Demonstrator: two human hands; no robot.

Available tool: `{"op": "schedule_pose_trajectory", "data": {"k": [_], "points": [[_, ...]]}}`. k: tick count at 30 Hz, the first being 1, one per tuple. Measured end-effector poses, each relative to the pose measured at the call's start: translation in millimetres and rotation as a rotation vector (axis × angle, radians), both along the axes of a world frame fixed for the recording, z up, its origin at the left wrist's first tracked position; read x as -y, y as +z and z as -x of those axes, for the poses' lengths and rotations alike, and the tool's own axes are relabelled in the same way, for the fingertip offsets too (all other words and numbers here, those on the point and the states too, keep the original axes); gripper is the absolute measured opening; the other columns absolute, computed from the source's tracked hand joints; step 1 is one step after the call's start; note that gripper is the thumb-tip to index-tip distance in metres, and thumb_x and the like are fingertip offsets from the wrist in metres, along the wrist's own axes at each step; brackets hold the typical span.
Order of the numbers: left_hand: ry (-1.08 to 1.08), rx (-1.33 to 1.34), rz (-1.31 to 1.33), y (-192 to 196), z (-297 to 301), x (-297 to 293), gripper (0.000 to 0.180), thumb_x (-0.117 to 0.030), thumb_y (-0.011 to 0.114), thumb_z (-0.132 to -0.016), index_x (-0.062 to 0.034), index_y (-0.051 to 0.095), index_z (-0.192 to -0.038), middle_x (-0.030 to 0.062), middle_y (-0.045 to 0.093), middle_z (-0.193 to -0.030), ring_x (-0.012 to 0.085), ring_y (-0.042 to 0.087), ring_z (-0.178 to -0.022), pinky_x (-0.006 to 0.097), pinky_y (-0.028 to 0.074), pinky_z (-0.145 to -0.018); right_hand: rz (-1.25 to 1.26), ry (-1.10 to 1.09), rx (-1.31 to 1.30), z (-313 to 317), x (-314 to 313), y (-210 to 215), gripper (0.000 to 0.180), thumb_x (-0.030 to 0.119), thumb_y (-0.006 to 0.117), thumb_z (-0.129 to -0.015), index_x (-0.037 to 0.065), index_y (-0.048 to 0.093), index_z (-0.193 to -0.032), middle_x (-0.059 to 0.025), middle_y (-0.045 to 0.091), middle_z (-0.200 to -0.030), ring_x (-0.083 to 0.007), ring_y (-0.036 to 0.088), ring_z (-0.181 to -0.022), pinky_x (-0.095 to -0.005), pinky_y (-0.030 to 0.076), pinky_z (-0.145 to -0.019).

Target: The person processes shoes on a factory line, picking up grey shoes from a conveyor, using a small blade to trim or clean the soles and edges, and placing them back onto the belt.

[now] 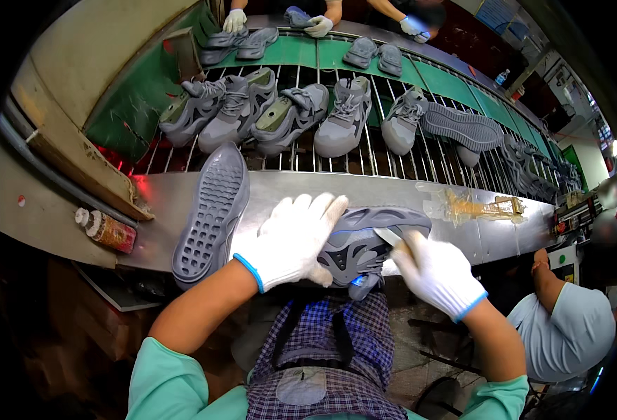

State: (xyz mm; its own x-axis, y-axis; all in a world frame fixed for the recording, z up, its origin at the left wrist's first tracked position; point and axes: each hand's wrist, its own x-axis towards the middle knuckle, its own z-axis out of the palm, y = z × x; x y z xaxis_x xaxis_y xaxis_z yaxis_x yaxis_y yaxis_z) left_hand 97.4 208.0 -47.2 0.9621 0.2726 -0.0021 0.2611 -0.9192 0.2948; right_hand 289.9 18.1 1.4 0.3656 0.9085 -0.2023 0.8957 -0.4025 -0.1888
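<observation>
A grey sneaker (354,253) lies on its side at the near edge of the metal ledge, sole edge turned away from me. My left hand (287,241), in a white glove, is closed round one end of it, fingers over the top and thumb low on the side. My right hand (440,274), gloved too, grips a flat pale blade-like tool (388,236). The tool's tip touches the shoe near the line between upper and sole. Its handle is hidden in my fist. Left of my left hand, a loose grey shoe sole (214,199) leans with its pitted inner face up.
Beyond the metal ledge (266,183), several grey sneakers (343,119) stand on a wire-rod conveyor (301,162). A white-capped bottle (116,232) lies at the left. Tape with brown residue (476,206) covers part of the ledge. Co-workers' gloved hands (318,26) are across; another person (567,329) sits right.
</observation>
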Motion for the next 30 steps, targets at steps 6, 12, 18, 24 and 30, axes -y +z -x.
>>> {"op": "schedule_pose_trajectory", "data": {"k": [6, 12, 18, 24, 30], "points": [[0.109, 0.135, -0.153, -30.2, -2.3, 6.7, 0.113, -0.045, 0.095, -0.061, 0.0053, 0.047, -0.15, 0.0154, 0.062, -0.119, 0.0336, 0.063, -0.104, 0.045, 0.051, -0.089, -0.235, 0.143, 0.078, 91.5, -34.8, -47.2, 0.03, 0.029, 0.064, -0.102, 0.001, 0.063, -0.093, -0.0189, 0.069, -0.064, -0.037, 0.07, -0.052, -0.049, 0.057, -0.05], [0.103, 0.078, -0.149, -18.2, 13.6, 5.1, 0.119, -0.055, 0.097, -0.058, 0.0058, 0.048, -0.149, 0.0168, 0.06, -0.125, 0.0325, 0.062, -0.112, 0.043, 0.051, -0.092, -0.086, 0.272, -0.086, 39.1, -18.9, -19.2, 0.036, 0.034, 0.06, -0.108, 0.002, 0.067, -0.121, -0.0125, 0.068, -0.067, -0.0294, 0.069, -0.054, -0.0459, 0.055, -0.048], [0.094, 0.043, -0.157, -15.9, 9.6, 10.6, 0.125, -0.059, 0.097, -0.056, 0.0054, 0.046, -0.149, 0.017, 0.06, -0.127, 0.034, 0.062, -0.114, 0.044, 0.052, -0.096, 0.023, 0.058, -0.324, -10.4, -30.1, -53.6, 0.043, 0.035, 0.044, -0.115, -0.004, 0.062, -0.123, -0.022, 0.068, -0.089, -0.037, 0.069, -0.061, -0.0487, 0.061, -0.068], [0.103, 0.032, -0.113, -14.3, 8.4, 9.7, 0.127, -0.054, 0.1, -0.053, 0.0038, 0.045, -0.151, 0.0201, 0.06, -0.133, 0.0378, 0.062, -0.119, 0.048, 0.052, -0.1, -0.043, 0.435, -0.334, 13.5, -30.7, -54.7, 0.029, 0.024, 0.053, -0.11, -0.003, 0.063, -0.117, -0.0239, 0.068, -0.089, -0.0411, 0.074, -0.073, -0.0478, 0.06, -0.064], [0.089, 0.025, -0.086, 4.1, -18.6, 12.5, 0.124, -0.053, 0.098, -0.061, 0.0018, 0.041, -0.156, 0.0273, 0.055, -0.145, 0.0448, 0.059, -0.131, 0.052, 0.049, -0.113, -0.951, -0.765, -1.081, -74.5, 26.8, -173.2, 0.039, 0.03, 0.072, -0.103, 0.002, 0.058, -0.127, -0.0097, 0.071, -0.09, -0.0166, 0.07, -0.072, -0.0307, 0.058, -0.062]]}}
